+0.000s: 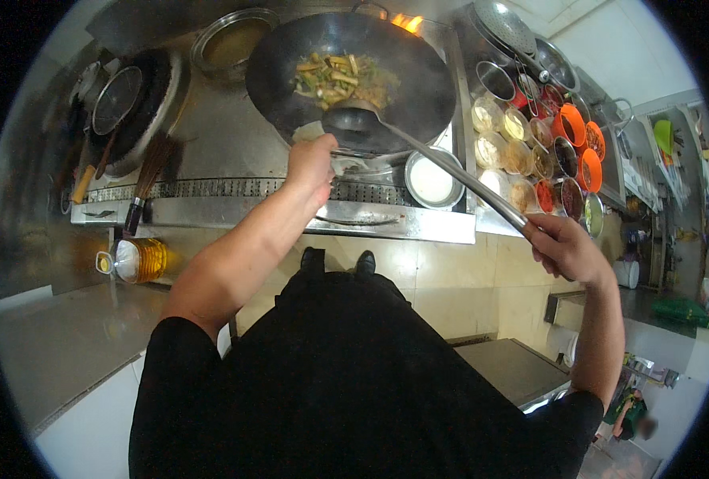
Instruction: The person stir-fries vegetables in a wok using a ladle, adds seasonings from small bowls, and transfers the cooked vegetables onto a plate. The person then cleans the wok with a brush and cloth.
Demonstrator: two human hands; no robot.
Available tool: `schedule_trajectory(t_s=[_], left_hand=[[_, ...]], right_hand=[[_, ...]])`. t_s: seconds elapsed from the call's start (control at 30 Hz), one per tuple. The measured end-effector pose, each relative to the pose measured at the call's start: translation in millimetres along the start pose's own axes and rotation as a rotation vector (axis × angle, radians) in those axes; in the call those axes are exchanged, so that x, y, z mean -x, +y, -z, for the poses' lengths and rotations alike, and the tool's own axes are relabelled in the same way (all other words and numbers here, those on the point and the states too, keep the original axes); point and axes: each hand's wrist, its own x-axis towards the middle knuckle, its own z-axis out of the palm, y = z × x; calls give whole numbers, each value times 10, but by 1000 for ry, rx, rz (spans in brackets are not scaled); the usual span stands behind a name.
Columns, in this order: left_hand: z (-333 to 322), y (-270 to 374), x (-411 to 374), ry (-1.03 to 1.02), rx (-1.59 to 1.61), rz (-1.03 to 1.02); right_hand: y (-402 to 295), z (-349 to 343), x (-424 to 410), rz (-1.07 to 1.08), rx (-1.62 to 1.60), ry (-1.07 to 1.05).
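Note:
A large black wok (426, 78) sits on the steel range before me, with browned strips and green pieces of food (342, 78) in its middle. My left hand (311, 160) grips the wok's near rim through a folded cloth (308, 132). In my right hand (564, 246) is the handle end of a long steel ladle (459, 172). Its dark bowl (351, 117) rests inside the wok against the near side of the food. Just right of the wok's near edge stands a metal bowl of white liquid (432, 178).
Flames (407, 24) rise behind the wok's far right rim. Seasoning tubs (517, 152) crowd the right side. At left are a metal pot (234, 42), a bamboo wok brush (151, 167) and a mesh strainer (118, 100). An oil jug (142, 260) stands below. A person (629, 413) is at far lower right.

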Motion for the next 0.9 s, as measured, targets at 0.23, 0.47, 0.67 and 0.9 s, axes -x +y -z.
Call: schedule_trajectory(t_s=[0.23, 0.47, 0.67, 0.9], left_hand=[[176, -483, -681, -130, -175, -52], [203, -456, -389, -35, -38, -201], [162, -507, -1443, -172, -111, -68], [807, -389, -503, -359, 68, 27]], right_hand=[[434, -290, -1107, 418, 651, 485], [714, -944, -1309, 320, 429, 731], [2133, -1425, -1608, 304, 374, 768], [2405, -2079, -1413, 188, 211, 830]])
